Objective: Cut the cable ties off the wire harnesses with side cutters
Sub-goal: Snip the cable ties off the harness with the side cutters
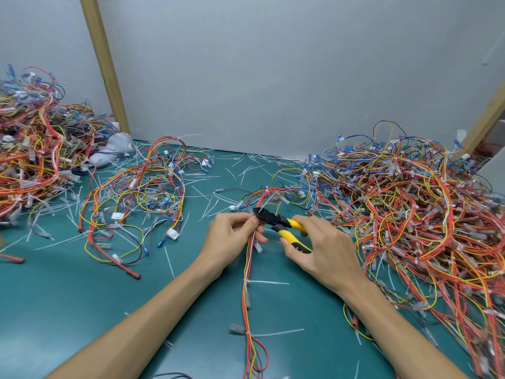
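Fingers [243,218] of your left hand [232,237] pinch the red-and-white wire harness [249,265] just beside the black head of the side cutters [289,225] — your right hand [325,250] wraps the yellow handles. A cut looks under way; next, nip only plastic, then the cable tie [263,282] below your fingers.

The cutters [281,224] have a black head and yellow-black handles. The right hand [322,250] grips the handles, which stand apart, and the head points left, at the harness [247,269] near the middle of the bench [82,310]. This harness is a thin bundle of red, yellow and white wires, pinched by the left hand [232,236] and running down to the near edge. Two white ties [269,282] are around it below the hand, with tails sticking to the right. More harnesses lie in big piles [410,214] at the left and right edges, and cut ties [169,258] are scattered over the bench.
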